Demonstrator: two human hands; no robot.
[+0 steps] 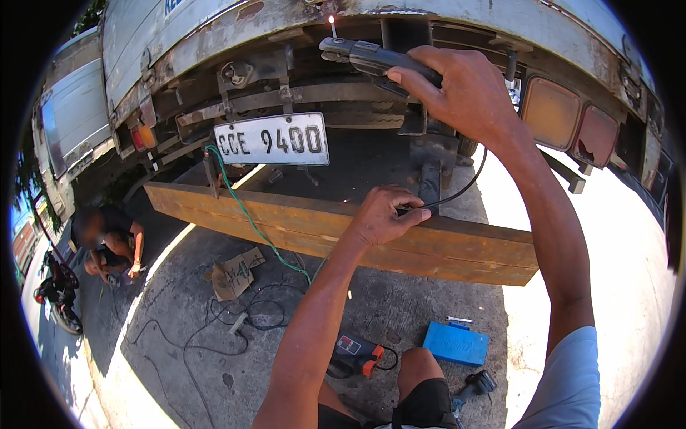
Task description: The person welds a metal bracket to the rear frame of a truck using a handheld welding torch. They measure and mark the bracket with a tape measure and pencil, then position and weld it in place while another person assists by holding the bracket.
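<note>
My right hand [468,93] is closed round the handle of a black welding electrode holder [379,61], raised under the truck's rear edge. A short electrode [333,30] stands up from its jaws, its tip glowing at the rusty, pale rear sill [286,32]. From the holder a black welding cable [468,184] curves down to my left hand [389,214], which pinches it between thumb and fingers. That hand rests at the top of a long rusty steel beam [329,234] set across below the truck. A clamp-like piece [211,175] with a green cable [250,225] stands on the beam's left part.
A number plate [271,140] hangs behind the beam; tail lights [550,111] sit at right. On the concrete lie cardboard [234,274], loose cables [187,348], an orange-and-black machine [355,356], a blue box [455,343] and a power tool [475,386]. A person [111,243] squats at left near a motorcycle [58,292].
</note>
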